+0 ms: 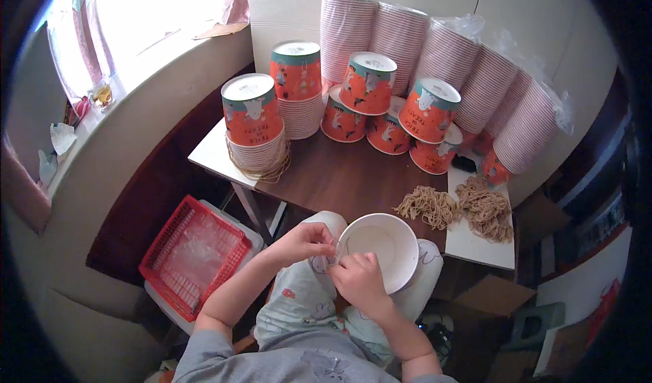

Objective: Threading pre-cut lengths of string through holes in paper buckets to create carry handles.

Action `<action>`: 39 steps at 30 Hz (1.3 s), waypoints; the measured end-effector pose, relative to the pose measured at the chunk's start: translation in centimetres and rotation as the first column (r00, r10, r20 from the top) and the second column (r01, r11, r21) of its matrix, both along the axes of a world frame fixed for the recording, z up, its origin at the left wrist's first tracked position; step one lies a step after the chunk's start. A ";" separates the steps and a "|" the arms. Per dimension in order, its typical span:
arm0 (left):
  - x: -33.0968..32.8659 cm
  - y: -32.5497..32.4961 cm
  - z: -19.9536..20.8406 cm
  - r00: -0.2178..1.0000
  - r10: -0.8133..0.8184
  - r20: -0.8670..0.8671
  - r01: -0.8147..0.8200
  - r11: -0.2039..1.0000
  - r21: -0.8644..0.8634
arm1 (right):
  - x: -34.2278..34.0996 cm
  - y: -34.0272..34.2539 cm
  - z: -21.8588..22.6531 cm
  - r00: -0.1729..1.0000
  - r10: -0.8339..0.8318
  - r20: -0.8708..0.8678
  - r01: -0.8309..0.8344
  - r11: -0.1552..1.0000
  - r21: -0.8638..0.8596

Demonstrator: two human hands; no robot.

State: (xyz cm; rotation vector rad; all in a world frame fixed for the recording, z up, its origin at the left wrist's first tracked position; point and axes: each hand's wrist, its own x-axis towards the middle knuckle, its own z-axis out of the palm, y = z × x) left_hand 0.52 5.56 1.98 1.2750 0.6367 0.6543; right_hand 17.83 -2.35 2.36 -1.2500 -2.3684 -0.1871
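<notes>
A white-lined paper bucket rests on my lap, its open mouth facing up. My left hand is beside the bucket's left rim, thumb and fingers pinched together on something small and pale that I cannot make out. My right hand is closed at the near left of the same rim, its fingertips close to the left hand's. Whatever lies between its fingers is hidden. On the table ahead, two bundles of tan cord, one on the brown top and one on the white edge, lie right of the bucket.
Orange and teal printed buckets stand upside down on the table, with loose cord around the left stack. Tall plastic-wrapped stacks of buckets line the wall. A red basket holding clear plastic sits at my left, below the window.
</notes>
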 end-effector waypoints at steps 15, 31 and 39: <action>0.2 0.4 0.2 0.997 0.008 0.081 -0.016 0.996 0.093 | 2.3 4.1 1.4 0.801 -0.158 -0.577 -0.232 0.807 -0.543; 1.5 -0.9 -1.0 0.976 0.199 0.084 -0.211 0.961 0.178 | 1.7 4.7 -1.1 0.558 -0.354 -0.750 -0.418 0.661 -0.623; 0.9 -4.1 -1.5 0.882 0.434 -0.181 -0.238 0.743 0.626 | 2.2 4.4 -1.4 0.558 -0.328 -0.762 -0.416 0.684 -0.599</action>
